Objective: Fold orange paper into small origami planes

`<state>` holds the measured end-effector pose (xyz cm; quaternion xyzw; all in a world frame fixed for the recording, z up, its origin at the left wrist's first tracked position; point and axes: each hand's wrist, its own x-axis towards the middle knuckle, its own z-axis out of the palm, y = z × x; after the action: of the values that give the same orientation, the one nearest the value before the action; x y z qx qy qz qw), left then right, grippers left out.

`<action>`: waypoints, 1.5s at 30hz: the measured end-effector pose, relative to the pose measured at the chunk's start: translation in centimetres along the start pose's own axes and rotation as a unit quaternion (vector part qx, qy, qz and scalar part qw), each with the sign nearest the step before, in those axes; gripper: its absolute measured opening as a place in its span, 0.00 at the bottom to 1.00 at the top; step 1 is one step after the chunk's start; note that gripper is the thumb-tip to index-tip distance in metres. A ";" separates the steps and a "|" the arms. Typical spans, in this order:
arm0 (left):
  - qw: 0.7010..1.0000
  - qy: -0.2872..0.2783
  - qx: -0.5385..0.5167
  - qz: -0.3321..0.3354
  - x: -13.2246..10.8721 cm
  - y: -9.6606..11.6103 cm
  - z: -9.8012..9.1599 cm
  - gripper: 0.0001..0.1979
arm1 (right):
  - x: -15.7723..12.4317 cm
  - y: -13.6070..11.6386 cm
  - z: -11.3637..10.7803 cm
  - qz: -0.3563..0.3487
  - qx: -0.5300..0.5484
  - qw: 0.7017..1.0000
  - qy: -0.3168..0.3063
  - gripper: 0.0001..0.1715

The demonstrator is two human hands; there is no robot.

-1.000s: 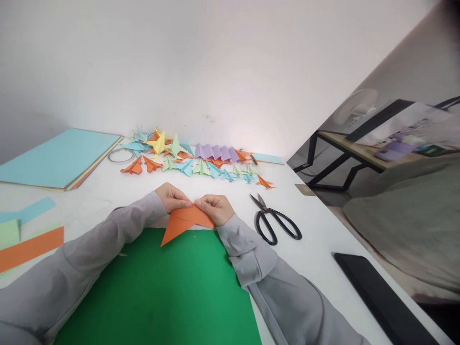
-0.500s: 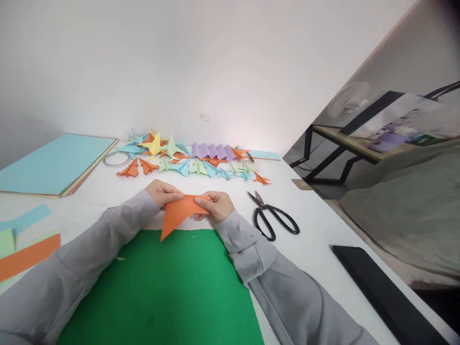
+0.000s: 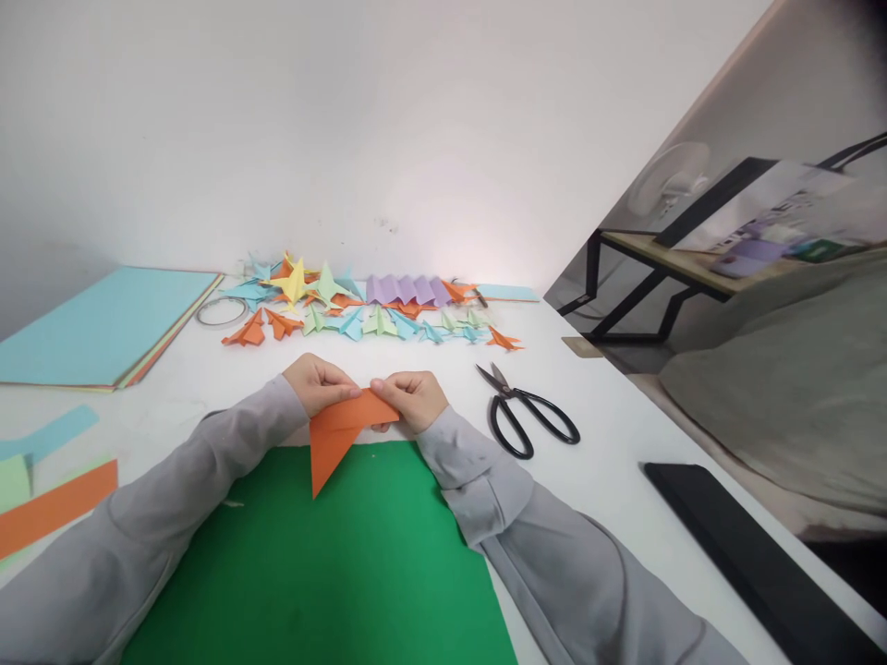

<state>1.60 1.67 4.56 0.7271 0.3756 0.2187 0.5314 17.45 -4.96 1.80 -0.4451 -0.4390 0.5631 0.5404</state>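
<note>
Both of my hands pinch a folded orange paper (image 3: 336, 434) just above the far edge of a green sheet (image 3: 325, 573). My left hand (image 3: 320, 382) grips its upper left edge with closed fingers. My right hand (image 3: 414, 399) holds the upper right corner, fingers curled. The paper's long point hangs down over the green sheet.
Black scissors (image 3: 530, 417) lie to the right of my hands. A row of folded paper shapes (image 3: 360, 309) and a tape ring (image 3: 220, 311) sit by the wall. A coloured paper stack (image 3: 103, 323) and paper strips (image 3: 48, 499) are at the left. A black flat object (image 3: 748, 568) is at the table's right edge.
The orange paper has been turned so its long point now hangs more steeply downward. My hands have stayed in nearly the same place.
</note>
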 end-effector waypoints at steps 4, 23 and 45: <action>0.999 0.011 0.036 0.005 0.0 -0.1 -0.1 0.11 | 0.4 0.5 -0.3 0.007 0.006 1.000 -0.005 0.18; 1.000 0.014 0.006 0.002 0.1 -0.5 -0.5 0.08 | 1.0 1.0 -1.4 0.049 0.059 0.992 -0.097 0.24; 0.956 0.155 0.025 0.247 -0.1 0.4 0.6 0.03 | -1.0 0.4 0.4 -0.560 -0.460 0.682 0.099 0.13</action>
<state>2.06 1.20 4.73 0.7674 0.2671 0.4439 0.3777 16.99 -5.98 1.48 -0.3623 -0.7540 -0.1646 0.5226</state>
